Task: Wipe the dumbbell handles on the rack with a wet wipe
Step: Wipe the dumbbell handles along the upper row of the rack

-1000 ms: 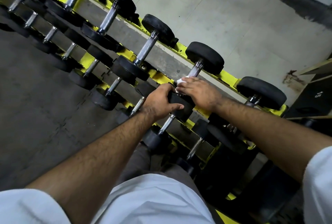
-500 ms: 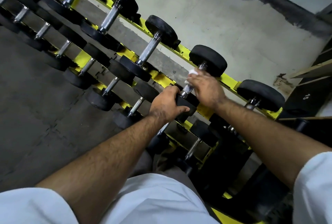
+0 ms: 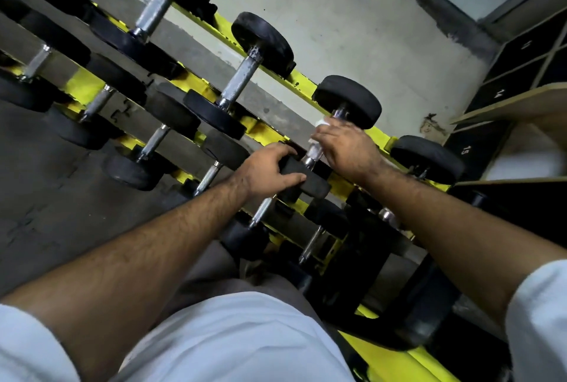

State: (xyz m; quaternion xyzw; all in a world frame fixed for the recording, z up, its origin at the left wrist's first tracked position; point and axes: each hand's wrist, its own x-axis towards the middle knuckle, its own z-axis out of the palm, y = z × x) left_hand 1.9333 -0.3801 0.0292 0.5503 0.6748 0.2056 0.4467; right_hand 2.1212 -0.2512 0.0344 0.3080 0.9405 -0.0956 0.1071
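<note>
Concrete floor is showing behind a yellow rack (image 3: 379,136) of dumbbells. Near its right end, the left hand (image 3: 270,171) is gripping a dumbbell's (image 3: 348,101) near weight. The right hand (image 3: 346,148) is clasping a wipe (image 3: 322,121) around the handle.

Black dumbbell heads (image 3: 348,101) w/ chrome handles (image 3: 242,78), yellow rack (image 3: 82,87), white wipe (image 3: 323,121), grey floor (image 3: 352,29).
</note>
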